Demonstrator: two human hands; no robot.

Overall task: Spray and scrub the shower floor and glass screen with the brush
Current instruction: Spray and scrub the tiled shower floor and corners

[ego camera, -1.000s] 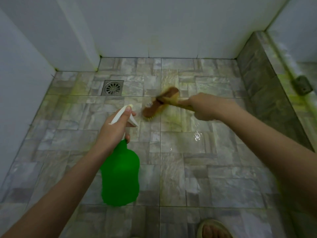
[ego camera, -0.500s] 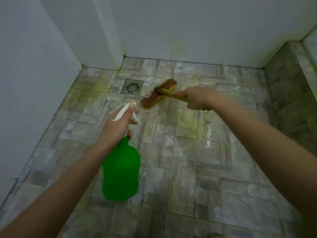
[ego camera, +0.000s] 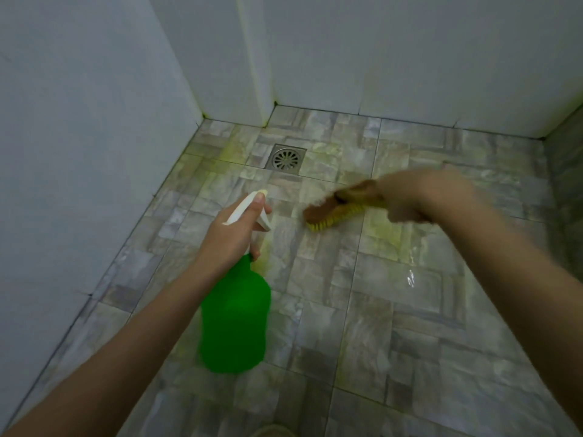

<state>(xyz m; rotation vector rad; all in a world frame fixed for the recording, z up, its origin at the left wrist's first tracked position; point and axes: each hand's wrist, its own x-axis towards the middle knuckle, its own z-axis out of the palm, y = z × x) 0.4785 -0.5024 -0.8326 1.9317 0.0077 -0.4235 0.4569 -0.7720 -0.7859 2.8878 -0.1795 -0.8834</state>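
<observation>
My left hand grips the white trigger head of a green spray bottle, which hangs over the tiled shower floor. A wooden scrub brush with yellow bristles is held by its handle in my right hand, which is blurred by motion. The bristles touch the floor tiles just right of the spray nozzle. Yellowish stains mark the tiles around the brush. No glass screen is visible.
A round metal drain sits in the floor near the far left corner. White walls close the floor at the left and the back. A raised tiled kerb runs along the right edge. A wet patch glints right of the bottle.
The view has swung to the left and the kerb has slid to the frame edge. The brush has moved back from beside the drain toward me and to the right. The bottle stays held.
</observation>
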